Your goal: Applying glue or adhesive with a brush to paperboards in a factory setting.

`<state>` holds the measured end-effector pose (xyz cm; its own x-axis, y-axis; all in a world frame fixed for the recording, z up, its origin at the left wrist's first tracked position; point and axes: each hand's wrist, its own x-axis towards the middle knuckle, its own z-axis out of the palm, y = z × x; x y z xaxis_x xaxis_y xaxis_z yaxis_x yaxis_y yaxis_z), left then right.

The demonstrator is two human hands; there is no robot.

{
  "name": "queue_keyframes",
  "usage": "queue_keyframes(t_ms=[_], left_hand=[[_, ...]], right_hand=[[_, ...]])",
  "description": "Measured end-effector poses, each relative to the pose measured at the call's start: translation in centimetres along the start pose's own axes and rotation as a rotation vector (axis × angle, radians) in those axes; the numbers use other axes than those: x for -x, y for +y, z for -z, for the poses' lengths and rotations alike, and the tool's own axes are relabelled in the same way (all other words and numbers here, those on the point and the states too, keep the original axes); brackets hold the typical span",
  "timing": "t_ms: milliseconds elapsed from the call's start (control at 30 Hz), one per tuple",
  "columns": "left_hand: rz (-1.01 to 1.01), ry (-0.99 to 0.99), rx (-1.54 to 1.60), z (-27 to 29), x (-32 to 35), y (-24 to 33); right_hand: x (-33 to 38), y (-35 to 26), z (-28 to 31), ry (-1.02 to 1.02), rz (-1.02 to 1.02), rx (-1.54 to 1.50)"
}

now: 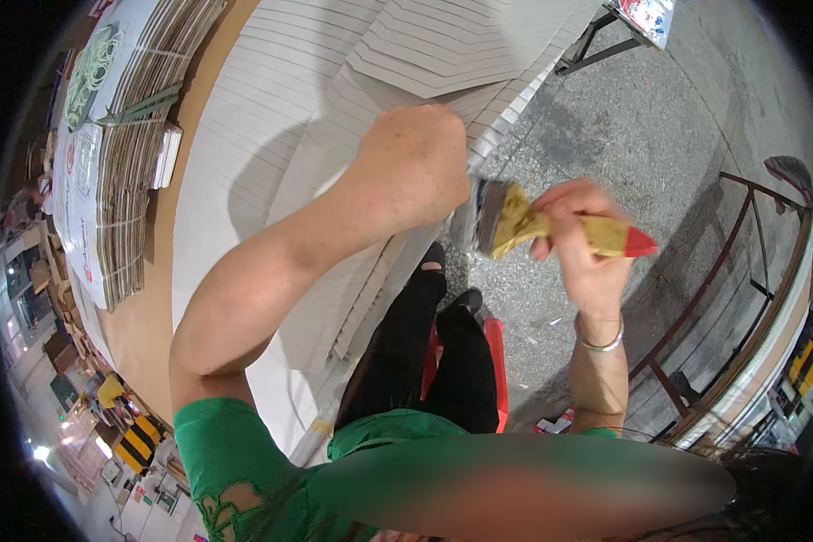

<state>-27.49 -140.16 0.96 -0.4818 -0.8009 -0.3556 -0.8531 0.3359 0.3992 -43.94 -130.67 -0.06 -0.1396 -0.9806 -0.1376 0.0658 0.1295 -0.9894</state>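
While a wide paintbrush (551, 228) w/ a yellow-smeared handle and red tip is gripped in the right hand (587, 244), its bristles are pointed left, just beside the edge of the fanned white cardboard sheets (334, 181). Right-hand fingers (544, 246) are wrapped round the handle approx. mid-length; a silver bangle (602, 341) is worn on that wrist. The left hand (420, 163) is pressed down on the sheet stack, its fingers hidden behind the knuckles, so wide or narrow can't be told. The sheets are spread stepwise across a brown worktop (144, 316). Further left, bundles of flat corrugated board (126, 181) are stacked, w/ green strapping (90, 72) lying on top. Below the hands, black trousers and shoes (425, 334) are seen over grey speckled floor (641, 144), w/ a red item (497, 361) beside them. A dark metal frame (714, 271) is seen at right.
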Motion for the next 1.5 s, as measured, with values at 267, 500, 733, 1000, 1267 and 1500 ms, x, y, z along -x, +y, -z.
queue_keyframes(t_ms=[267, 500, 733, 1000, 1267, 1500], left_hand=[[0.109, -0.033, -0.093, -0.8, 1.6, 1.1], [0.396, 0.1, -0.492, -9.2, 12.4, 0.6], [0.387, -0.224, -0.002, -3.2, 12.5, -0.1], [0.31, -0.021, -0.129, -3.9, 13.1, -1.8], [0.295, -0.177, 0.102, -0.9, 12.7, -2.4], [0.215, -0.15, 0.124, -1.5, 12.7, -3.3]], right_hand=[[4.5, -0.1, 3.6, 0.075, 0.152, -0.101], [9.0, 0.9, 5.1, 0.095, 0.087, -0.103], [8.0, 0.6, 4.4, 0.184, 0.147, -0.169], [3.5, 0.8, 2.8, 0.256, 0.186, -0.196], [-1.1, 1.3, 1.2, 0.181, 0.163, -0.07], [-1.9, 1.6, 1.0, 0.223, 0.189, -0.074]])
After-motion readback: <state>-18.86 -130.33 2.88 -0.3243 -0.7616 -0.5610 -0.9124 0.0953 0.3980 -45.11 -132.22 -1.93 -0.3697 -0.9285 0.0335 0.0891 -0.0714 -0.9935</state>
